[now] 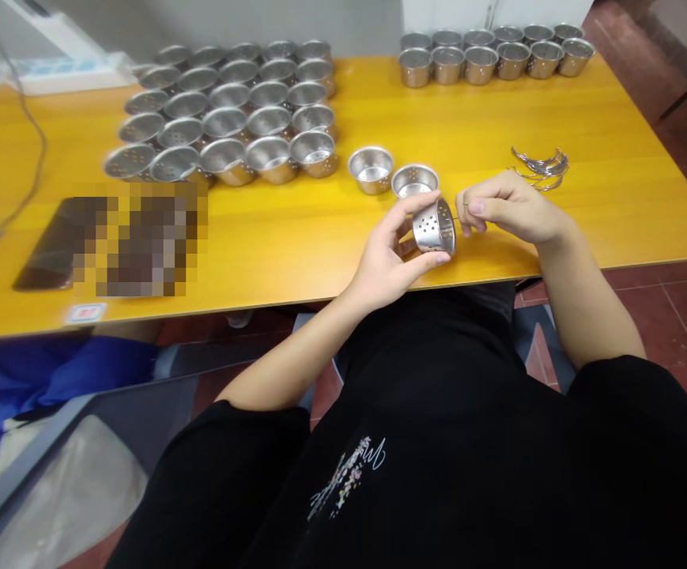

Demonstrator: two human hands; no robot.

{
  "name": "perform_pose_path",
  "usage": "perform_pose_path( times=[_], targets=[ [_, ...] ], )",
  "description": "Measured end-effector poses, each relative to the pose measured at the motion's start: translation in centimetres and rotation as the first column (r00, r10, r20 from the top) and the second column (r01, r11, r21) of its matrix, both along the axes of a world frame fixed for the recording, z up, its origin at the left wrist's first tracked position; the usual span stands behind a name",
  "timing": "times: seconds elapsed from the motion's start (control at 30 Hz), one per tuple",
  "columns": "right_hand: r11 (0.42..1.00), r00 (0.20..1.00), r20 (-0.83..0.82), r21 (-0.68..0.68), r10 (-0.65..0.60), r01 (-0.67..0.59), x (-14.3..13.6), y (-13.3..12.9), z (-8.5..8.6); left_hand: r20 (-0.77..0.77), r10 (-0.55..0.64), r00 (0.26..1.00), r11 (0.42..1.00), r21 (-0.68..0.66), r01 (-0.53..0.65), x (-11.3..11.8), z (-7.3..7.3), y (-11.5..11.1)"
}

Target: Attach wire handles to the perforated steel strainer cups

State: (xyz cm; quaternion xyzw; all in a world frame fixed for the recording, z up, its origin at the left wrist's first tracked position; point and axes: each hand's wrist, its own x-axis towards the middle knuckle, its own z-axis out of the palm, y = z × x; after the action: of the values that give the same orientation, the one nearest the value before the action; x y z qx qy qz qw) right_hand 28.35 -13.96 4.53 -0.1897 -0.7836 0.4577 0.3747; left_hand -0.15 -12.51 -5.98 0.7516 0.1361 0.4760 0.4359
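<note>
Near the front edge of the yellow tabletop (pixel 277 245), the left hand (pixel 386 259) pinches a perforated metal cup (pixel 426 229), which could slip if the right hand (pixel 510 209), pinching what seems a thin wire (pixel 454 218), pushes hard.

Bright light fell across the yellow table (pixel 272 237).
The left-hand cups (pixel 224 122) glinted but looked smeared; coarse pixel blocks (pixel 147 241) hid one patch.

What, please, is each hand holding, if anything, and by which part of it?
The left hand holds a perforated metal cup by its outer wall; the right hand pinches what seems a thin wire, its gripped part unclear.
</note>
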Motion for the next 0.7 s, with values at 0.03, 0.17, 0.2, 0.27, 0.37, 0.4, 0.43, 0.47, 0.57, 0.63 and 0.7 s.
perform_pose_path(
  times=[0.03, 0.17, 0.2, 0.27, 0.37, 0.4, 0.43, 0.47, 0.57, 0.63, 0.7],
  targets=[
    [1.0, 1.0, -0.002, -0.006, -0.001, 0.001, 0.2, 0.0, -0.1, -0.003, 0.0, 1.0, 1.0, -0.015, 0.0, 0.0, 0.1, -0.1],
    [0.998, 0.999, 0.034, -0.06, -0.029, 0.031, 0.7, 0.0, -0.3, -0.014, 0.047, 0.999, 0.996, -0.076, -0.048, 0.0, 0.5, -0.6],
    [0.997, 0.998, 0.063, -0.075, -0.031, 0.036, 0.7, -0.1, -0.3, -0.02, 0.06, 0.998, 0.994, -0.088, -0.062, 0.0, 0.5, -0.7],
    [0.995, 0.994, 0.107, -0.098, -0.023, 0.034, 0.7, -0.2, -0.2, -0.023, 0.081, 0.996, 0.991, -0.105, -0.083, 0.0, 0.7, -0.9],
    [0.993, 0.993, 0.113, -0.115, 0.017, -0.004, 0.5, -0.2, -0.2, -0.019, 0.107, 0.994, 0.988, -0.114, -0.108, 0.0, 1.0, -1.2],
    [0.992, 0.994, 0.107, -0.125, 0.037, -0.023, 0.5, -0.2, -0.2, -0.018, 0.117, 0.993, 0.986, -0.114, -0.118, 0.1, 1.1, -1.3],
    [0.989, 0.994, 0.1, -0.14, 0.052, -0.038, 0.4, -0.2, -0.2, -0.019, 0.127, 0.992, 0.985, -0.114, -0.129, 0.1, 1.2, -1.4],
    [0.986, 0.994, 0.092, -0.157, 0.066, -0.051, 0.3, -0.2, -0.2, -0.02, 0.137, 0.99, 0.984, -0.112, -0.138, 0.2, 1.3, -1.5],
    [0.976, 0.994, 0.065, -0.206, 0.088, -0.073, 0.1, -0.3, -0.1, -0.019, 0.154, 0.988, 0.983, -0.098, -0.155, 0.2, 1.4, -1.6],
    [0.974, 0.994, 0.063, -0.211, 0.094, -0.079, 0.1, -0.3, -0.1, -0.012, 0.154, 0.988, 0.984, -0.095, -0.154, 0.2, 1.3, -1.5],
    [0.98, 0.993, 0.075, -0.185, 0.091, -0.075, 0.2, -0.2, -0.1, -0.001, 0.147, 0.989, 0.984, -0.097, -0.146, 0.1, 1.2, -1.4]
  ],
)
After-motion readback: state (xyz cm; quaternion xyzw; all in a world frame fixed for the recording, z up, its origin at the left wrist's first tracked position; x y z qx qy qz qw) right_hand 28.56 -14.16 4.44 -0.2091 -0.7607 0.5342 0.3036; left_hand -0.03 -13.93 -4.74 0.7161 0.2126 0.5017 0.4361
